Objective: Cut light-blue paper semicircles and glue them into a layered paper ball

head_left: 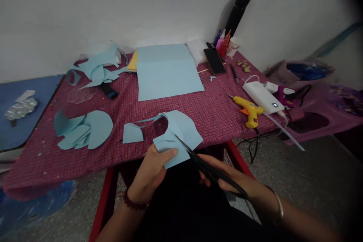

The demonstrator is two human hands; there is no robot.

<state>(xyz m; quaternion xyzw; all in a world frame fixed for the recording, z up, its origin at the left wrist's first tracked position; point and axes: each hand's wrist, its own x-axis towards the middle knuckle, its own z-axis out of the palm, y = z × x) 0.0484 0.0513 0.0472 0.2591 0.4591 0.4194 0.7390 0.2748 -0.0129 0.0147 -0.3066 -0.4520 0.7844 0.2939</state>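
My left hand (153, 168) pinches the near edge of a light blue paper piece (184, 126), thumb on top. A curved cutout and a thin strip show on its left side. Black-handled scissors (208, 168) sit in my right hand (227, 174), fingers wrapped around the handles. Their blades lie on the paper, pointing up and left, just right of my left thumb. A small blue paper piece (133, 133) lies at the left end of the strip. Farther left rests a pile of cut blue pieces (85, 130), some with rounded edges.
Blue sheets (170, 77) lie at the table's back, with curled scraps (99, 68) to their left. A yellow glue gun (249, 110), a white power bank (263, 96) and a phone (214, 61) are on the right. Paint bottles (223, 43) and a paper cup (234, 46) stand behind.
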